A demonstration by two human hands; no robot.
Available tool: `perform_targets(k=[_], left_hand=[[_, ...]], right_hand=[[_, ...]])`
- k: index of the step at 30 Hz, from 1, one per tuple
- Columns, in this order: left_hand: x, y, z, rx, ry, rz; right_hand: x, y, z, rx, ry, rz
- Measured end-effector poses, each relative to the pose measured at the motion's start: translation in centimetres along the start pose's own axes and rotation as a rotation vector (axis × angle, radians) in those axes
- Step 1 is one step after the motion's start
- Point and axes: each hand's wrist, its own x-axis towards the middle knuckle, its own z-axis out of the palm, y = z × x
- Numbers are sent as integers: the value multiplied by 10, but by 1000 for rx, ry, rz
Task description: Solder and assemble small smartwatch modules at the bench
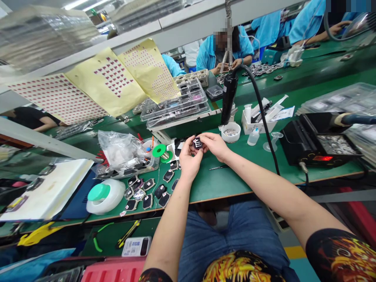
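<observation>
Both my hands meet over the green bench mat (pixel 232 176), closed round one small black smartwatch case (pixel 197 143) whose face shows light markings. My left hand (pixel 189 156) grips its left side, and my right hand (pixel 216 145) pinches it from the right. Fingers cover much of its edges. Left of my left wrist lie several similar watch cases (pixel 147 201), with dark faces and metal rims. A green solder spool (pixel 160 152) stands just beyond them. Near my right wrist, dark tweezers (pixel 219 167) rest on the mat.
A black hanging tool (pixel 229 96) with a cable comes down beyond my hands. To the right stand a soldering station (pixel 311 137), a small bottle (pixel 253 137) and a white dish (pixel 230 132). A white jar (pixel 107 196) is at left. A co-worker (pixel 225 51) sits across the bench.
</observation>
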Motion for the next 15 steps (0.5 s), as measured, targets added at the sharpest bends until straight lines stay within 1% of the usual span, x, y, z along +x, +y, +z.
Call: perform_targets(k=[6, 12, 15], left_hand=[[0, 0, 0, 4, -1, -5], [1, -1, -1, 16, 31, -6], [2, -1, -2, 14, 35, -5]], right_hand=[[-3, -2, 1, 0, -12, -16], [-6, -7, 0, 14, -132, 6], [-6, -7, -1, 28, -146, 23]])
